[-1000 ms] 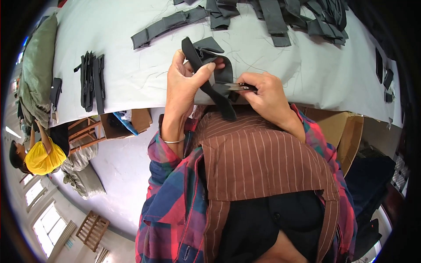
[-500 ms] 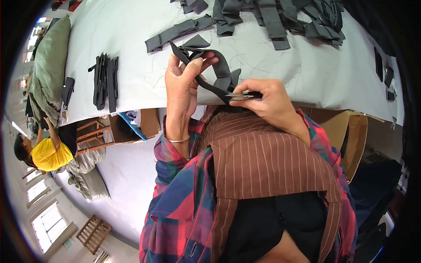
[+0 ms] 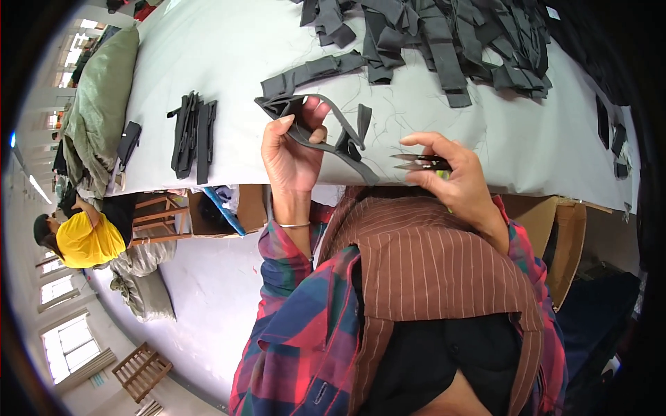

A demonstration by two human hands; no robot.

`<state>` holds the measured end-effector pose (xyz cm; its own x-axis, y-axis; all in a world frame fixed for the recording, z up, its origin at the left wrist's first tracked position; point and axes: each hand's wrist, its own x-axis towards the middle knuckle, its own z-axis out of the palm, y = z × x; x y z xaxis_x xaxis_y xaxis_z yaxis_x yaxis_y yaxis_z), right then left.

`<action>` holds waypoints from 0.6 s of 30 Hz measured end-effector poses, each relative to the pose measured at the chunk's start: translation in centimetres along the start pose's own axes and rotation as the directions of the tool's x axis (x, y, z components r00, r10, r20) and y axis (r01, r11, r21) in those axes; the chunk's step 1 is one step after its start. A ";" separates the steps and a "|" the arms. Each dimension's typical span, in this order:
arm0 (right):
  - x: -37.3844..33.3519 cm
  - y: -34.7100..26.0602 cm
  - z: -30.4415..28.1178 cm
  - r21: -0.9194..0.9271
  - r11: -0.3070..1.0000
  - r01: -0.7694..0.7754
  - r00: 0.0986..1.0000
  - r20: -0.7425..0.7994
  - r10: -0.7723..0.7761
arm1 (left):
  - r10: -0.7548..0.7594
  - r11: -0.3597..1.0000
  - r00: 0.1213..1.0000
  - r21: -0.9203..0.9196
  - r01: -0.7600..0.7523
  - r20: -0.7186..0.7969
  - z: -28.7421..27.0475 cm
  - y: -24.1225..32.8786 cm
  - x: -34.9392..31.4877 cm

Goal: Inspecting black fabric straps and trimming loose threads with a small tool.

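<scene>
Holding a dark grey fabric strip (image 3: 357, 166) up in the left hand (image 3: 295, 156), w/ thumb in front & fingers behind, so a closed pinch on the cloth. Bends into a loop over the near part of the white-covered table (image 3: 239, 156), then slants down to the right toward the brown striped apron (image 3: 444, 270).

Gripping small thread snips (image 3: 433, 165) in the right hand (image 3: 454, 173), btwn thumb side & fingers, tips pointing left. Has the blades a bit apart, just beside the strip & clear of it. Can't make out the rear end inside the palm tho.

Also seeing a big messy heap of dark grey strips (image 3: 451, 41) at the far side of the table (total spaghetti tbh), plus a flat strip (image 3: 312, 73) lying crosswise just beyond the left hand. Spot loose threads (image 3: 388, 107) scattered approx btwn the hands & the heap. Over to the left, find a neat bundle of folded strips (image 3: 186, 135), w/ a small dark folded piece (image 3: 128, 142) farther left, near a bulky green sack (image 3: 107, 90).

Below table level, can see an open cardboard box (image 3: 253, 208) & a wooden stool (image 3: 159, 218), w/ a co-worker in a yellow top (image 3: 90, 239) in the bkgd.
</scene>
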<state>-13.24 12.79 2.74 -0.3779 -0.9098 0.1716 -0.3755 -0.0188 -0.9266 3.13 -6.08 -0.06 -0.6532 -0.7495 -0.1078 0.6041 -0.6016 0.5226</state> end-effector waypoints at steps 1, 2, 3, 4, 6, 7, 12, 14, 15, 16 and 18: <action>0.2 -0.7 0.2 0.008 1.000 -0.004 0.998 0.056 0.003 | 0.001 0.998 1.000 -0.056 0.000 0.029 -0.3 0.0 0.1; 0.4 -0.8 0.6 0.008 1.000 0.005 0.998 0.055 -0.005 | 0.007 0.999 0.999 -0.053 -0.005 0.035 -0.3 -0.1 0.2; 0.6 -0.8 1.0 0.087 0.995 -0.049 0.998 0.049 0.044 | -0.003 0.998 1.000 -0.065 0.003 -0.005 -0.3 -0.2 0.3; 0.8 -0.9 1.4 0.165 0.981 -0.101 0.994 0.047 0.095 | -0.014 0.997 0.999 -0.077 0.011 -0.045 -0.2 -0.4 0.5; 1.7 -1.5 1.8 0.084 0.994 -0.066 0.998 0.019 0.065 | -0.035 0.998 0.998 -0.062 0.032 -0.055 0.5 -1.0 0.5; 2.4 -1.7 2.1 0.050 0.999 0.012 0.999 -0.041 -0.010 | -0.061 0.997 0.996 -0.048 0.058 -0.068 1.0 -1.3 0.5; 4.2 0.3 3.1 0.203 0.978 0.052 0.995 0.075 -0.068 | -0.145 0.988 0.983 0.040 0.150 -0.110 0.6 -3.0 0.6; 3.9 0.5 3.0 0.189 0.982 0.000 0.995 0.101 -0.019 | -0.151 0.988 0.985 0.028 0.154 -0.086 0.6 -3.2 0.4; 3.8 1.0 3.0 0.266 0.961 -0.070 0.994 0.098 0.045 | -0.115 0.989 0.993 0.085 0.118 -0.040 0.5 -3.2 0.4; 3.7 1.3 3.0 0.342 0.930 -0.137 0.989 0.101 0.109 | -0.081 0.987 0.997 0.139 0.079 0.009 0.5 -3.3 0.4; 4.1 1.4 3.0 0.451 0.885 -0.114 0.991 -0.004 0.130 | -0.043 0.985 0.997 0.164 0.052 -0.060 1.6 -3.0 0.0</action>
<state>-12.76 7.81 1.16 -0.4272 -0.9028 0.0507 0.0928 -0.0996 -0.9907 0.57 -3.82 -0.32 -0.6499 -0.7382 -0.1808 0.4859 -0.5864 0.6481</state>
